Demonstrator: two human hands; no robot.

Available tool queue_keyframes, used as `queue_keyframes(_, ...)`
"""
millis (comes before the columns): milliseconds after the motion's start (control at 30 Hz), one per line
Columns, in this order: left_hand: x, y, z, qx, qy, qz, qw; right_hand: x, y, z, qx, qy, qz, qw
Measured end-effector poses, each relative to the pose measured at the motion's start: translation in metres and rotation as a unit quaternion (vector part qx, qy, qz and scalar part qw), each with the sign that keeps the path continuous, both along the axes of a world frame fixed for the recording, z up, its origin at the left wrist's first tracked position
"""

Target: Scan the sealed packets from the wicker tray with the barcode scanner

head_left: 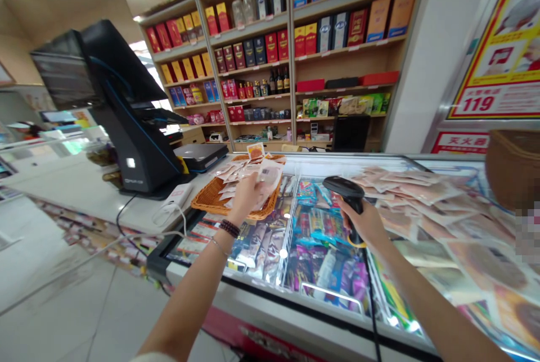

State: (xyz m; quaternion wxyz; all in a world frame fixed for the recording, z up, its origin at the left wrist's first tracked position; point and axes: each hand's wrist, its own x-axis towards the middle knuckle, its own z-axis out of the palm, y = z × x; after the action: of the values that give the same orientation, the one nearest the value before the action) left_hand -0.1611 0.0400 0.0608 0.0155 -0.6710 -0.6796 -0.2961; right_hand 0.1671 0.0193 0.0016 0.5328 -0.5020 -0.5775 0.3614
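My left hand point(248, 193), with a dark bead bracelet on its wrist, is closed on a clear flat packet point(270, 173) with a barcode label. It is over a wicker basket point(206, 196) that holds several similar packets. My right hand point(358, 218) grips a black barcode scanner point(343, 186) by its handle, above the glass freezer top; the scanner head points left toward the basket. A black cable point(371, 300) hangs from the handle. To the right of this hand, many flat packets point(422, 193) are piled on the glass.
A freezer point(278, 317) with colourful ice creams inside lies below my hands. At the left stand a black register point(135, 126), a white device point(179, 194) with cables and a dark flat box point(202, 155). Shelves point(253, 69) of boxes are behind; a brown container point(512, 171) is at right.
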Motion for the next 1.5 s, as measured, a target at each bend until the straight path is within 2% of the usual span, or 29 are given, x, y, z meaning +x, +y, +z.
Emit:
queue_keyframes(67, 0.026, 0.005, -0.005, 0.035, -0.076, -0.036, 0.996, 0.003, -0.002, -0.001, 0.011, 0.013, -0.009, 1.000)
queue_keyframes(100, 0.041, 0.010, -0.010, 0.047, -0.126, -0.080, 0.988, 0.005, -0.003, -0.001, 0.018, 0.022, -0.018, 0.999)
queue_keyframes(167, 0.072, 0.021, -0.026, 0.046, -0.236, -0.153, 0.958, 0.008, -0.004, -0.001, 0.031, 0.030, -0.029, 0.999)
queue_keyframes(233, 0.102, 0.034, -0.046, 0.009, -0.332, -0.204, 0.921, 0.010, -0.005, -0.001, 0.039, 0.027, -0.034, 0.998)
queue_keyframes(333, 0.136, 0.052, -0.077, -0.067, -0.481, -0.229, 0.844, 0.012, -0.006, -0.002, 0.038, 0.014, -0.040, 0.998)
queue_keyframes(400, 0.147, 0.060, -0.094, -0.091, -0.519, -0.221, 0.821, 0.011, -0.007, -0.003, 0.031, -0.014, -0.042, 0.999)
queue_keyframes(500, 0.149, 0.064, -0.108, -0.093, -0.526, -0.212, 0.818, 0.009, -0.010, -0.005, 0.022, -0.061, -0.028, 0.998)
queue_keyframes(600, 0.144, 0.064, -0.113, -0.086, -0.528, -0.224, 0.815, 0.006, -0.013, -0.004, 0.017, -0.071, -0.015, 0.997)
queue_keyframes(1000, 0.140, 0.067, -0.119, -0.091, -0.522, -0.217, 0.820, 0.000, -0.023, 0.005, 0.010, -0.059, 0.005, 0.998)
queue_keyframes(1300, 0.140, 0.072, -0.126, -0.058, -0.548, -0.222, 0.805, 0.004, -0.019, 0.006, -0.007, -0.106, 0.016, 0.994)
queue_keyframes(1500, 0.142, 0.069, -0.124, -0.050, -0.570, -0.210, 0.793, 0.002, -0.018, 0.003, -0.008, -0.088, 0.013, 0.996)
